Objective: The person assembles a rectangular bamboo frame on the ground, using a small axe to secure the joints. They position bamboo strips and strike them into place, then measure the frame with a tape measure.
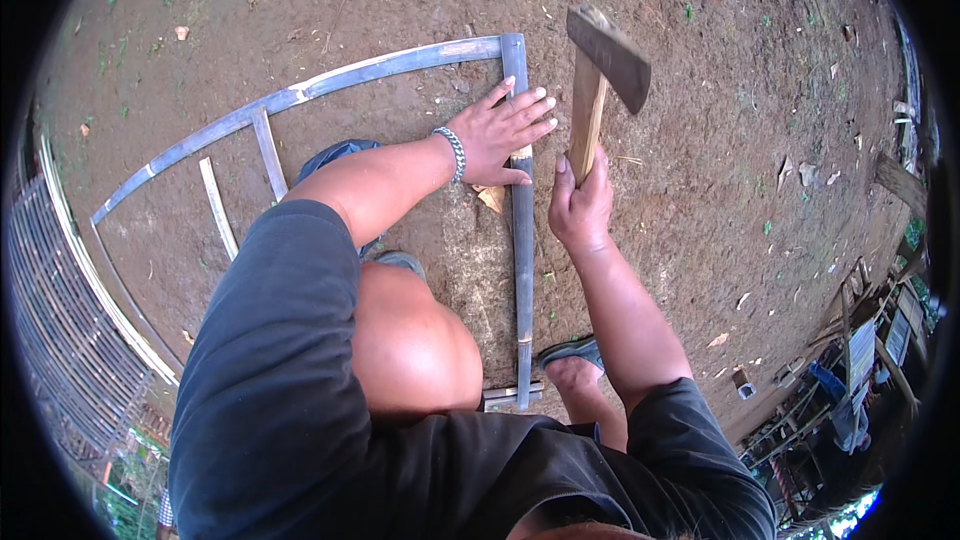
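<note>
My right hand [583, 208] is closed around the wooden handle of a hatchet [588, 110], its dark metal head raised at the top and slightly blurred. Fingers spread, my left hand [492, 136] lies flat across a long dark bamboo strip [523, 260] running toward my body. At its far end this strip meets a second bamboo strip [390, 62], which stretches off to the left. A short crosspiece [268, 152] joins that one from below. The hatchet is just right of the corner, apart from the bamboo.
Another pale strip [218, 206] lies left of my arm. A slatted bamboo panel [75, 310] stands at the far left. Brown bare ground [700, 240] with scattered dry leaves spreads around. Wooden pieces and clutter [850, 370] line the right edge. My bent knee is beside the long strip.
</note>
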`<control>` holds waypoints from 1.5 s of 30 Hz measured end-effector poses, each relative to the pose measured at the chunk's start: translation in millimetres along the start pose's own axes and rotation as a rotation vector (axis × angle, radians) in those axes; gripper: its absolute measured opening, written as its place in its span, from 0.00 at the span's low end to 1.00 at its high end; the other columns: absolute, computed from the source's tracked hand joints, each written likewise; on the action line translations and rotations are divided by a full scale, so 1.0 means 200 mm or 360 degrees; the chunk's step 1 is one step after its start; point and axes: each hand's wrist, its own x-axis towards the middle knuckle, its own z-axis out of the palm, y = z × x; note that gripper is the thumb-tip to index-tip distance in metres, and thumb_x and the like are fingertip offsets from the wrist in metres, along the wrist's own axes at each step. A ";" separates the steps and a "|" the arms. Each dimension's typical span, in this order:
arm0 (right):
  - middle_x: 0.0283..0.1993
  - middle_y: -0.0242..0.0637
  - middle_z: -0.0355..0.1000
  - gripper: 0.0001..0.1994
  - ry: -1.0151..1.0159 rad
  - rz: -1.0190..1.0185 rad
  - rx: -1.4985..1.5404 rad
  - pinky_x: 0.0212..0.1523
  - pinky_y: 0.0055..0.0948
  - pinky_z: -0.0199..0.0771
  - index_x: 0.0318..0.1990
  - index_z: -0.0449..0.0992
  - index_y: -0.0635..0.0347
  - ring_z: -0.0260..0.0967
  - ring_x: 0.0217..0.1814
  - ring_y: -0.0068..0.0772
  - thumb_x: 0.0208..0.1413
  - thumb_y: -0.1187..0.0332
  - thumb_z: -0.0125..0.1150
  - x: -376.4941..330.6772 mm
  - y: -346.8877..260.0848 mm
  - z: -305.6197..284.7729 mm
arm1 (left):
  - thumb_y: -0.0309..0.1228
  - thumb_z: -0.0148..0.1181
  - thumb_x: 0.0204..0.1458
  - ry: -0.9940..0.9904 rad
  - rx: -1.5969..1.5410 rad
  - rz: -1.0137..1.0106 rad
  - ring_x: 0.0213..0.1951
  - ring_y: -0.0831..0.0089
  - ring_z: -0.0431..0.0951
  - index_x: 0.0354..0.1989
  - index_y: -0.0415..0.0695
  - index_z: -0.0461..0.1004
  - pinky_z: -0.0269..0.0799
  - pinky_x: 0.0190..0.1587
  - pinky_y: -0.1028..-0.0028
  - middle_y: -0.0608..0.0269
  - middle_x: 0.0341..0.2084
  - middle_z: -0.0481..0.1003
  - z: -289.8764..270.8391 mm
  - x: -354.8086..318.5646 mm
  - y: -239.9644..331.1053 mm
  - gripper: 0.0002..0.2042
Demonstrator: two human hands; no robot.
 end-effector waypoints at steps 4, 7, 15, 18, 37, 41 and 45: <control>0.46 0.63 0.77 0.21 -0.0410 0.0262 -0.0393 0.41 0.53 0.79 0.66 0.63 0.60 0.80 0.46 0.62 0.69 0.65 0.53 0.04 0.04 0.02 | 0.68 0.50 0.55 -0.0171 0.0057 -0.0007 0.79 0.60 0.39 0.73 0.47 0.59 0.22 0.77 0.48 0.56 0.76 0.49 0.02 0.02 0.00 0.45; 0.42 0.60 0.78 0.21 -0.0280 0.0248 -0.0202 0.41 0.52 0.78 0.65 0.63 0.61 0.80 0.44 0.60 0.68 0.65 0.54 0.03 -0.01 -0.03 | 0.68 0.50 0.55 -0.0067 0.0031 0.0004 0.79 0.60 0.39 0.73 0.47 0.59 0.22 0.77 0.47 0.56 0.76 0.49 0.02 -0.01 0.03 0.45; 0.44 0.59 0.76 0.22 -0.0411 0.0249 -0.0467 0.43 0.51 0.78 0.66 0.60 0.63 0.78 0.44 0.66 0.67 0.70 0.54 0.04 0.07 0.05 | 0.69 0.45 0.57 -0.0267 0.0083 -0.0027 0.79 0.63 0.38 0.76 0.49 0.53 0.22 0.77 0.48 0.59 0.78 0.46 -0.03 0.03 0.00 0.46; 0.43 0.62 0.76 0.23 -0.0280 0.0222 -0.0285 0.44 0.53 0.77 0.67 0.59 0.61 0.78 0.44 0.68 0.67 0.69 0.54 0.04 0.00 -0.01 | 0.69 0.44 0.57 -0.0264 0.0131 -0.0042 0.79 0.63 0.37 0.77 0.49 0.53 0.21 0.77 0.48 0.60 0.78 0.45 -0.05 0.02 0.01 0.46; 0.43 0.65 0.76 0.18 -0.0388 0.0272 -0.0387 0.39 0.55 0.78 0.59 0.65 0.62 0.77 0.44 0.68 0.66 0.67 0.56 0.07 0.05 0.09 | 0.70 0.47 0.55 -0.0167 0.0132 -0.0014 0.79 0.62 0.40 0.74 0.48 0.57 0.23 0.78 0.48 0.57 0.76 0.50 -0.01 0.02 -0.01 0.47; 0.42 0.62 0.77 0.18 -0.0229 0.0352 -0.0207 0.39 0.54 0.78 0.59 0.65 0.63 0.79 0.44 0.64 0.66 0.66 0.56 0.02 -0.01 0.06 | 0.70 0.46 0.55 -0.0054 0.0115 -0.0006 0.79 0.61 0.40 0.74 0.47 0.59 0.22 0.78 0.48 0.57 0.76 0.50 0.02 -0.01 0.01 0.46; 0.41 0.60 0.78 0.17 -0.0441 0.0504 -0.0460 0.39 0.53 0.78 0.58 0.65 0.63 0.80 0.43 0.63 0.67 0.66 0.55 0.07 0.01 0.04 | 0.69 0.46 0.56 -0.0124 0.0111 -0.0006 0.79 0.62 0.39 0.73 0.47 0.59 0.22 0.78 0.48 0.57 0.76 0.52 -0.01 0.01 0.01 0.45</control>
